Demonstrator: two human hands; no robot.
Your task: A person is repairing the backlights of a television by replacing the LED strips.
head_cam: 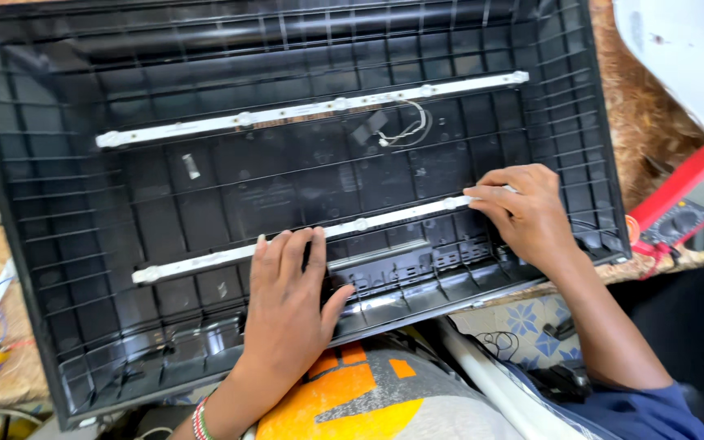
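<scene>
Lower LED strip [287,244], white and thin, is running diagonally across frame centre inside the big black ribbed back panel [59,244], which is filling most of the frame and lying on a chipboard bench [637,106]. Upper LED strip [311,107] is sitting parallel above it, with a small white wire loop [409,130] curling below its right part. Left hand [287,301], lower centre, is lying flat with fingers together and extended, fingertips pressing on the lower strip; it is gripping nothing. Right hand [523,208], right of centre, is resting bent fingers on the strip's right end, pinching lightly or just pressing, cannot tell which. Judging by this, pressing evenly along the strip and keeping it lined up with its seat is looking like the careful way, without flexing it. Red multimeter [686,204] at right edge is being cut off, partly under a white sheet [686,49]. Strip's right end is hiding under the fingers; fasteners are too small to make out.
</scene>
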